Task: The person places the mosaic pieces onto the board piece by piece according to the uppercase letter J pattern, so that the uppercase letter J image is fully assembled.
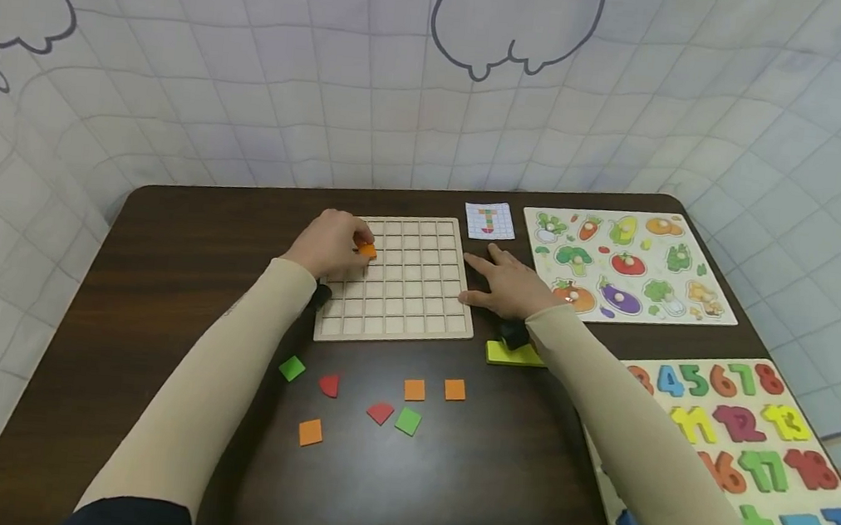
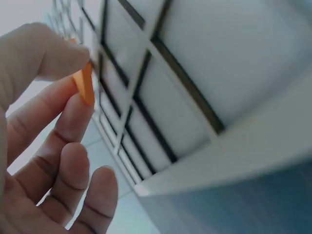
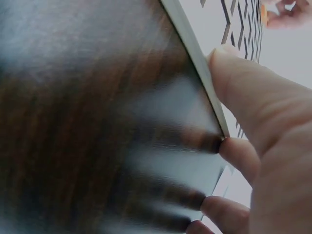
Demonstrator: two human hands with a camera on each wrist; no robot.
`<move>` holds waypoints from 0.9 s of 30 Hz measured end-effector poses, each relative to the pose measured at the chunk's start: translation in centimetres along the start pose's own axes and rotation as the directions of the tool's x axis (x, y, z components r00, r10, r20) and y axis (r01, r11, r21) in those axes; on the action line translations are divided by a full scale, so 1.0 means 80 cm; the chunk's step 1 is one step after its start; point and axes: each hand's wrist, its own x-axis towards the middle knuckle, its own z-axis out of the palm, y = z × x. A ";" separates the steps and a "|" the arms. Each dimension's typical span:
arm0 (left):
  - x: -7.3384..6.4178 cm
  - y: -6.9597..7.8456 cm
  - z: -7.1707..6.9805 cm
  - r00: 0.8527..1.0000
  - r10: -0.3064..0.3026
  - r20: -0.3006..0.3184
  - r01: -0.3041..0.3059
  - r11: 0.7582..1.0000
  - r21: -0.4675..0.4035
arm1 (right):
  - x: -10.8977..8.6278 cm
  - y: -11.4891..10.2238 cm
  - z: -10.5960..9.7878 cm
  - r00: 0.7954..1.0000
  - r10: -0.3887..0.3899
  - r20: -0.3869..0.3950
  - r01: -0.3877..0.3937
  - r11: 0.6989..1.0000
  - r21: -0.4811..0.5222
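Observation:
A wooden grid board [image 1: 419, 275] with square cells lies on the dark table. Over its left side, my left hand [image 1: 328, 242] pinches an orange square tile [image 1: 367, 250] between thumb and fingers. The left wrist view shows this orange tile [image 2: 85, 83] held tilted, just off the grid. My right hand [image 1: 508, 285] rests at the board's right edge with fingers spread. In the right wrist view its thumb [image 3: 234, 73] touches the board's rim, and other fingertips touch the table. A small picture card [image 1: 490, 221] with a coloured pattern lies beyond the right hand.
Loose orange tiles [image 1: 414, 389], green tiles [image 1: 408, 421] and red pieces [image 1: 381, 412] lie in front of the board. A yellow-green block [image 1: 513, 354] sits under the right wrist. A vegetable puzzle [image 1: 626, 264] and a number puzzle [image 1: 744, 424] take up the right side.

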 end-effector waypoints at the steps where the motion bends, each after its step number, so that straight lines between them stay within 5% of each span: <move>1: 0.004 -0.002 0.002 1.000 -0.002 0.000 0.002 1.000 0.010 | 0.000 -0.001 0.002 1.000 0.000 0.006 0.000 1.000 0.011; 12: 0.036 -0.002 0.005 0.999 0.031 0.026 -0.032 0.998 0.045 | -0.002 0.000 0.000 1.000 0.012 -0.017 -0.012 1.000 0.015; 27: 0.042 0.004 0.001 0.997 -0.012 0.077 0.009 0.999 0.035 | -0.002 0.005 -0.002 1.000 0.001 -0.005 -0.001 0.999 0.046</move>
